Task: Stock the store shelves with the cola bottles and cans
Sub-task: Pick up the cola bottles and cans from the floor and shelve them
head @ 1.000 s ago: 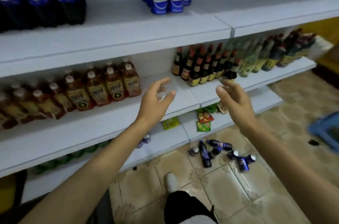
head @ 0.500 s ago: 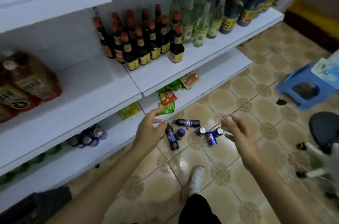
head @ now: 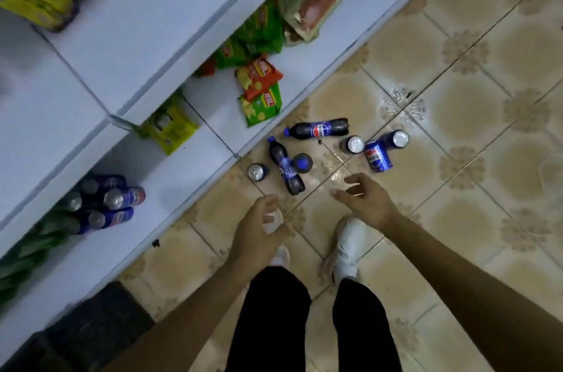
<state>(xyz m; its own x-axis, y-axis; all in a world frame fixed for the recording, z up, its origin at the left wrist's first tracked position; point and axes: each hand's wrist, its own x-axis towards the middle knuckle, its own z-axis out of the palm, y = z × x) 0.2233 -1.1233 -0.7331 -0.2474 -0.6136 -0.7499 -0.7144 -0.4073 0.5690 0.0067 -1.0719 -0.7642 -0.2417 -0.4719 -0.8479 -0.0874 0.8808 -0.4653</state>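
Got cola bottles (head: 316, 129) and cans (head: 377, 155) loose on the floor (head: 457, 219) by the bottom shelf (head: 189, 188), only a small stack (head: 112, 204) stocked there, so reckon half done, left hand (head: 259, 231) and right hand (head: 365, 201) both empty, fingers (head: 355, 179) loosely apart above them.

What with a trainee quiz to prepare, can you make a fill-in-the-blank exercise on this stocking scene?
1. The left hand and right hand both hold ____.
2. The loose cola bottles and cans are down on the tiled ____.
3. The shelf bearing the stocked cans is the ____ one.

Missing words: nothing; floor; bottom.
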